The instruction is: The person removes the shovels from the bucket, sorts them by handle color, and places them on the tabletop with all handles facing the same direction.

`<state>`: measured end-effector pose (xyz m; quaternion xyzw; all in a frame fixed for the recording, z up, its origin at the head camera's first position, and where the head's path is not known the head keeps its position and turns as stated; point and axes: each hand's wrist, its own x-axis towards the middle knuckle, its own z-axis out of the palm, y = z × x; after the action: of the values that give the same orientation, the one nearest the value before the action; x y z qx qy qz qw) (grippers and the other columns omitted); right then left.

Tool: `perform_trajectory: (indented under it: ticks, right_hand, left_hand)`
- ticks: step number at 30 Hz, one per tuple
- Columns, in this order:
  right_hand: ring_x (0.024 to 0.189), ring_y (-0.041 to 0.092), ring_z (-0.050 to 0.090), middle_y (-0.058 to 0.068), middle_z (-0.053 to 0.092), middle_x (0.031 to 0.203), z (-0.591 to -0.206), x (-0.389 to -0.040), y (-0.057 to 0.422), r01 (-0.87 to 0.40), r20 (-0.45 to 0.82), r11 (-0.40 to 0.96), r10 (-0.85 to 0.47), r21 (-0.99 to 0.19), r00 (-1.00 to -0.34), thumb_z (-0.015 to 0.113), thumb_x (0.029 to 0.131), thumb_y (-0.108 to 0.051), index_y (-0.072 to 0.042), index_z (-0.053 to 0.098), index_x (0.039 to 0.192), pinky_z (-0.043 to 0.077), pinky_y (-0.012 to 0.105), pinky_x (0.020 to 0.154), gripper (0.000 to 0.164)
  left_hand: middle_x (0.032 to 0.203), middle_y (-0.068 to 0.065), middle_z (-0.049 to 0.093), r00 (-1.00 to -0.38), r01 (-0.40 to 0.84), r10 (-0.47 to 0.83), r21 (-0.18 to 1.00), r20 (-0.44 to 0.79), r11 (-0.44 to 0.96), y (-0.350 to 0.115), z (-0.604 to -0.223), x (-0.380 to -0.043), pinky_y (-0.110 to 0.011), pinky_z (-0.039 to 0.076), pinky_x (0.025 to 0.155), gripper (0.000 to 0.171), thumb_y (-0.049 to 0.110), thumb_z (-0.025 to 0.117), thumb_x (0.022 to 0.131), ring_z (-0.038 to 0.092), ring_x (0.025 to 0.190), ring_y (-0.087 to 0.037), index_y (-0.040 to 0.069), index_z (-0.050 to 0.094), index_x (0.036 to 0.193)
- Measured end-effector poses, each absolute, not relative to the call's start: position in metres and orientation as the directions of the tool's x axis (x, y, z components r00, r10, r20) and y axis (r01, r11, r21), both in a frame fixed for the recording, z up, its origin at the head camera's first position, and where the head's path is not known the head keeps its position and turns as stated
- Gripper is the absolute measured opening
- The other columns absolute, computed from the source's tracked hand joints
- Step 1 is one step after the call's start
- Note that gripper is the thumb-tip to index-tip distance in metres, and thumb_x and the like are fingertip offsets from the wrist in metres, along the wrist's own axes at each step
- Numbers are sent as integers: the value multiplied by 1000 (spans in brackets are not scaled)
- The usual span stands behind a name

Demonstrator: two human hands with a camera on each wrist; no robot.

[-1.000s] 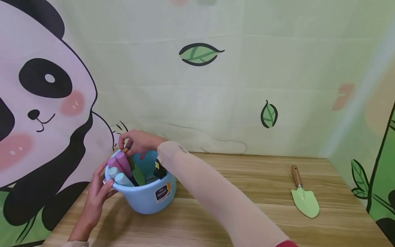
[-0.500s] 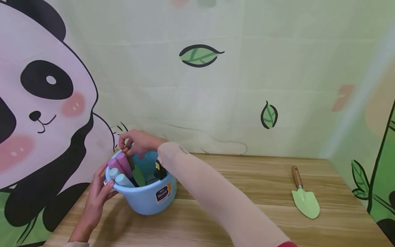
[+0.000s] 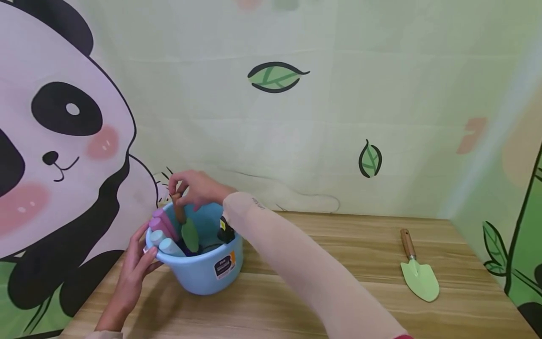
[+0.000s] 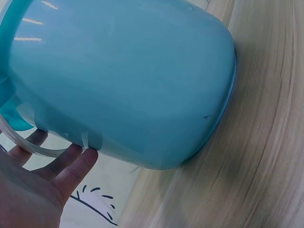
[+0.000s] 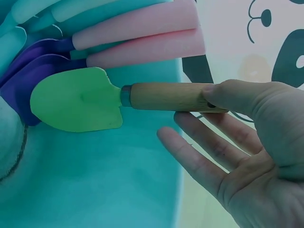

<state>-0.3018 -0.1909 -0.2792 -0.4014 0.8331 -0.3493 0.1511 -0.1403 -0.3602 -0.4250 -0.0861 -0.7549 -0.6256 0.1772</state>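
Observation:
A light blue bucket (image 3: 199,275) stands on the table at the left. My left hand (image 3: 132,273) grips its near-left rim; in the left wrist view the fingertips (image 4: 88,159) touch the outer wall by the handle. Over the far-left rim, my right hand (image 3: 199,188) pinches a small garden trowel by the end of its wooden handle (image 5: 166,97). The trowel's green blade (image 5: 78,102) points down inside the bucket. Next to it lean two hand tools with purple handles (image 3: 163,223) and dark purple blades, and tools with light blue handles (image 3: 169,247).
Another garden trowel (image 3: 419,278), pale green with a wooden handle, lies on the wooden table (image 3: 338,245) at the right. A black object (image 3: 226,231) with a yellow mark sits inside the bucket's right side. A printed cloth backdrop (image 3: 296,127) rises behind the table.
My right hand has moved up slightly, lifting the trowel so that more of its wooden handle shows. My left hand stays on the bucket's rim.

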Motion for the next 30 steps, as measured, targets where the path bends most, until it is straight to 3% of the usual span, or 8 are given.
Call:
perform_trajectory:
  ticks: [23,30]
  right_hand:
    - [95,12,67,2,66,118,-242,-303,-159,-672,242,316,-763,-670,-599,71,98,-12,-17,62,110,58,21,69,16]
    - [97,12,69,3,67,118,-232,-302,-144,-728,350,248,-749,-639,-562,71,98,-14,-16,62,113,56,18,79,18]
  left_hand:
    - [148,1,40,-912,382,-95,909,400,168,-361,-428,-141,-22,57,84,58,10,41,109,54,123,-3,18,23,163]
    - [148,1,39,-912,381,-96,910,399,165,-360,-427,-141,-21,57,83,58,10,42,109,57,120,-2,18,23,163]
